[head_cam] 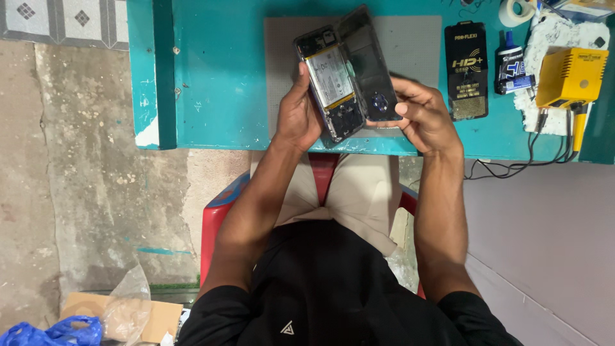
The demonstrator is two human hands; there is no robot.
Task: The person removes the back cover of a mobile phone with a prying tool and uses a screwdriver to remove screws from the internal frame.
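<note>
Your black shirt [320, 301] lowest, your left hand [298, 115] closed around the opened phone body [330, 83] above the grey mat [410, 45], your right hand [423, 118] pinching its dark back cover [375, 67], yellow device [570, 77] right of the mat on the teal table [218, 70].

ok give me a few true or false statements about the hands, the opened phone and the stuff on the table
1. The left hand grips the opened black phone body with its exposed battery. True.
2. The right hand holds a screwdriver. False: it holds the dark glossy back cover, swung open beside the phone body.
3. The turquoise wooden table has a grey rectangular mat on it. True.
4. The yellow boxy device sits on the person's left. False: it is on the right end of the table.
5. The person sits on a blue stool. False: the red plastic seat shows beneath them.
</note>
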